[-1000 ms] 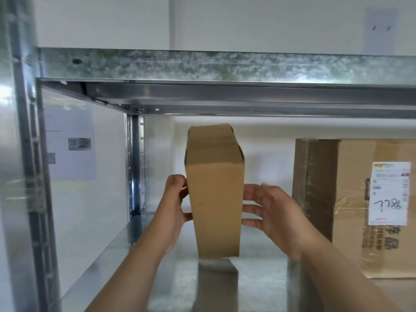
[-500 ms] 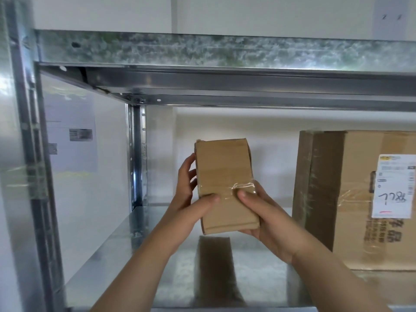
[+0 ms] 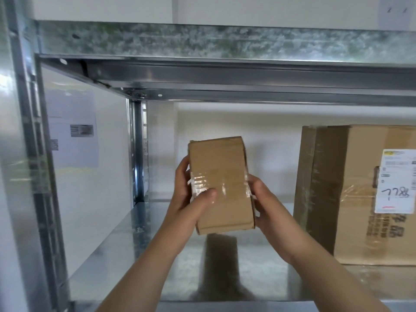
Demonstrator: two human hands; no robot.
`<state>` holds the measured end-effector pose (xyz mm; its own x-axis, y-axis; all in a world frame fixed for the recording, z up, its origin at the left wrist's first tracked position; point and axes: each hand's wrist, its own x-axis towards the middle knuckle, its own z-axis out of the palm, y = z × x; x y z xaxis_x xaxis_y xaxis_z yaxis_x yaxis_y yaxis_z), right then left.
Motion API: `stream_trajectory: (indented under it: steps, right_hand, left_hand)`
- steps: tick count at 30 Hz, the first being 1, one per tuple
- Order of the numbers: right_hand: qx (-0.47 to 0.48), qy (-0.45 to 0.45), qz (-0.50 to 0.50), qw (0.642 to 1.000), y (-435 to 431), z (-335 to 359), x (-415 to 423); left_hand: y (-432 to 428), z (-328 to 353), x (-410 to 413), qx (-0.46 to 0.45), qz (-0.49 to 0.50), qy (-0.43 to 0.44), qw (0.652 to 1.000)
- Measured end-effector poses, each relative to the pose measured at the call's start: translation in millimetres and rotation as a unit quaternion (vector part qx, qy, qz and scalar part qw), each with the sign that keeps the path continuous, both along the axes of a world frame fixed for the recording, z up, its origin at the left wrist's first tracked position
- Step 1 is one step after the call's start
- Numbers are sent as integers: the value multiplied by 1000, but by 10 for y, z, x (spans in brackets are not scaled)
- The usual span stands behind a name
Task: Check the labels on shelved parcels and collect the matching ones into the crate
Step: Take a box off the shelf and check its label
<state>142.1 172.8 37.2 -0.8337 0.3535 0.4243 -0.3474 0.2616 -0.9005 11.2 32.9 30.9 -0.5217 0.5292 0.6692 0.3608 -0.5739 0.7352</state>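
Parcel (image 3: 221, 185) aloft, clear of shelf (image 3: 112, 255)

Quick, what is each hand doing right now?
Left hand: holding the small box, thumb across its taped front.
Right hand: holding the same box from its right side.

Galvanized metal shelf (image 3: 117, 255), large taped cardboard box (image 3: 355, 221) with a white label (image 3: 397, 181) upright at its right
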Motion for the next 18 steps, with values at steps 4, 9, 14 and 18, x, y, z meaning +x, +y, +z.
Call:
stream_trajectory:
  steps: [4, 9, 14, 18]
  right_hand:
    - [10, 14, -86, 996, 105, 103, 19]
    - [-23, 4, -125, 992, 160, 128, -22]
    - [-59, -8, -138, 989, 261, 117, -8]
    - [-100, 20, -215, 971, 404, 60, 28]
  left_hand:
    - [-121, -20, -96, 57, -83, -133, 986]
    - [-198, -143, -178, 99, -167, -200, 961]
    - [-331, -175, -252, 131, -186, -199, 953]
    - [-429, -117, -461, 140, -122, -169, 968]
